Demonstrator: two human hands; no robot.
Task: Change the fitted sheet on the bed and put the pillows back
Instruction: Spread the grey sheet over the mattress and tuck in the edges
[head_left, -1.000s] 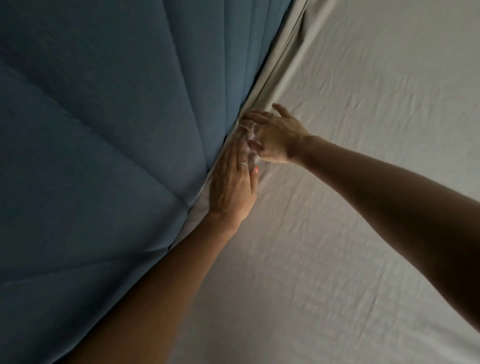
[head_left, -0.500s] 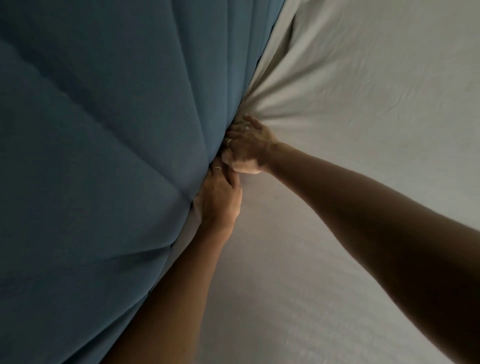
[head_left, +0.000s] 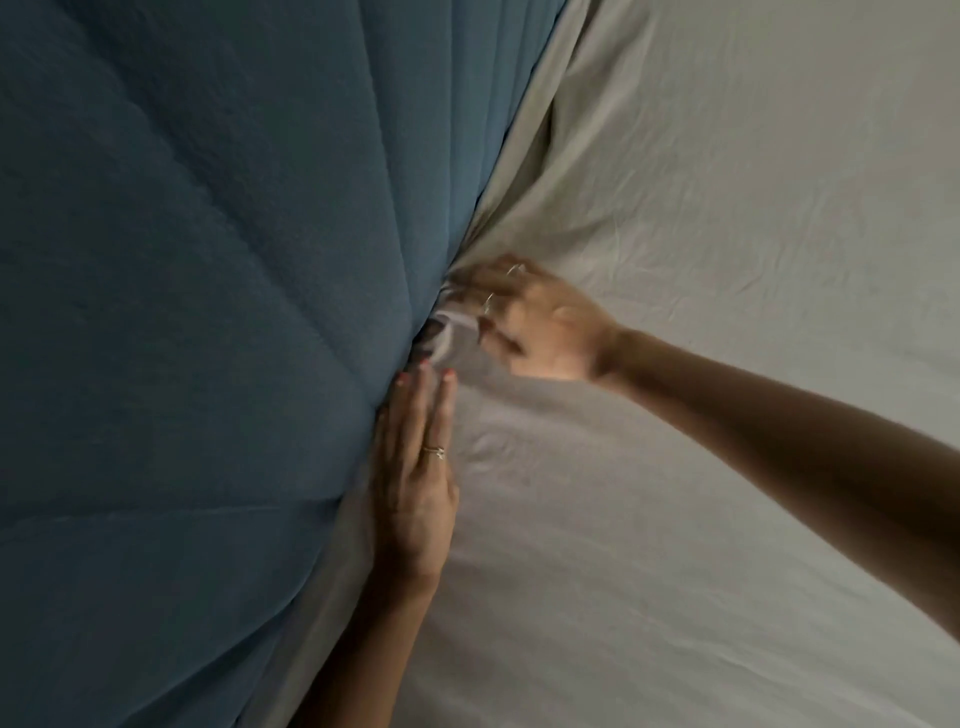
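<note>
Sheet (head_left: 701, 467) first: pale grey fabric covers the whole right side of your view, wrinkled, with folds fanning out from the point where your two hands meet at its edge. That edge runs diagonally, tucked against the blue quilted headboard (head_left: 208, 312), which fills the left half of the picture with its padded panels and stitched seams.

Your right hand (head_left: 540, 327) comes in from the right, arm stretched across the sheet, and its fingers are curled, bunching a twist of the sheet's edge right where it meets the blue padding. It is motion-blurred, so the exact finger placement is hard to read, but the fabric is gathered inside that grip and creases pull toward it. Rings show on two of its fingers.

Your left hand (head_left: 415, 478) reaches up from the bottom, flat and straight-fingered, lying along the seam between sheet and headboard. Its fingertips (head_left: 449, 384) point up toward the gathered fabric, almost touching it, and its palm presses on the sheet's edge. A ring sits on one finger and the nails are painted a reddish pink.

A narrow dark gap shows just left of the bunched cloth, between the padding and the sheet.
</note>
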